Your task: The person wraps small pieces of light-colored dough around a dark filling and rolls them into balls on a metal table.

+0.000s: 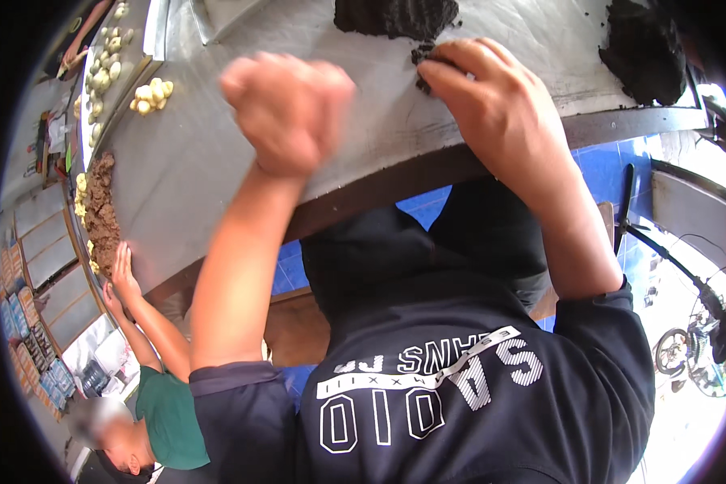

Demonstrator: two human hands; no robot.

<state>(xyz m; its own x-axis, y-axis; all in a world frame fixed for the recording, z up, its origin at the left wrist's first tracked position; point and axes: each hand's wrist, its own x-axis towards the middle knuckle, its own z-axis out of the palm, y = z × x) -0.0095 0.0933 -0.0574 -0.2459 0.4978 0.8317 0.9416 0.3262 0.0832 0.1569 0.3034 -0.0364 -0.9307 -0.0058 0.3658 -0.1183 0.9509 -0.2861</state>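
Note:
My left hand (pixel 286 113), blurred, is raised over the metal tabletop (pixel 185 145) with its fingers curled closed; whatever it may hold is hidden. My right hand (pixel 500 113) has its fingertips closed on a small crumbly piece of black dough (pixel 421 56) lying on the metal surface. Just beyond that piece sits a large black dough lump (pixel 391 14) at the top of the view. Another black mass (pixel 645 52) lies at the right end of the table.
At left, a co-worker in green (pixel 169 419) has both hands by a long brown dough mass (pixel 102 202). Pale yellow balls (pixel 152 97) and rows of pieces (pixel 105 68) lie farther up. Another person's arm shows top left. A motorcycle (pixel 690 355) stands at right.

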